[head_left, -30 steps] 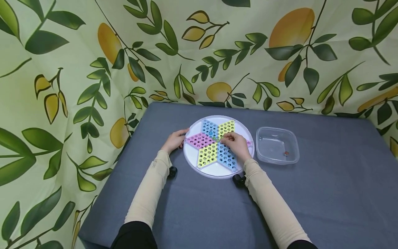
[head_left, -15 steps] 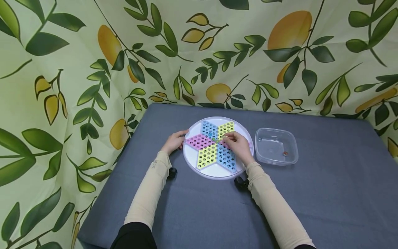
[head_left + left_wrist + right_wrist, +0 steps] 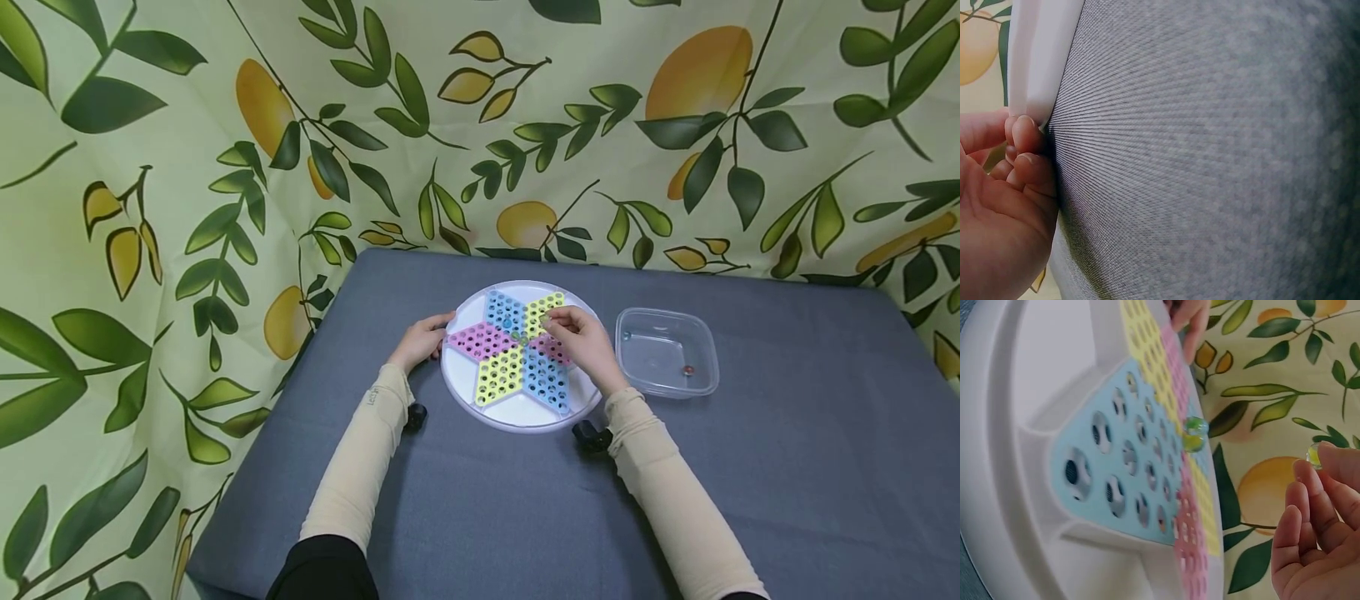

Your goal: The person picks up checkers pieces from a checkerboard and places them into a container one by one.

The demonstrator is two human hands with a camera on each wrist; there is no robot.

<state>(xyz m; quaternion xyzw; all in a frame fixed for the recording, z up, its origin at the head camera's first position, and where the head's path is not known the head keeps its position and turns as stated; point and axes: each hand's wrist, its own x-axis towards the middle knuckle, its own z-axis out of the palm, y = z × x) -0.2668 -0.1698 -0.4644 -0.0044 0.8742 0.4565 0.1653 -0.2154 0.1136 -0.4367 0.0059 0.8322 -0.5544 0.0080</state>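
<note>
A round white Chinese checkers board (image 3: 517,420), with a pink, yellow and blue star of holes, lies on the table. My left hand (image 3: 422,342) grips its left rim; in the left wrist view the thumb and fingers (image 3: 1027,134) pinch the white edge. Raised over the board's upper right part, my right hand (image 3: 591,348) pinches a clear marble (image 3: 1313,455) with a yellow-green core between thumb and fingertips. Green marbles (image 3: 1194,443) sit at the star's centre. Nearby, a blue marble (image 3: 507,323) sits in the blue point.
Just right of the board stands a clear plastic container (image 3: 667,388). An orange-red marble (image 3: 687,371) lies in it, and a small bluish marble (image 3: 627,336) is by its left wall. Behind the grey-blue tablecloth (image 3: 810,433) hangs a leaf-patterned curtain (image 3: 585,50).
My right hand has lifted off the centre of the board and shifted up and to the right, with a marble between its fingertips. My left hand stays on the rim.
</note>
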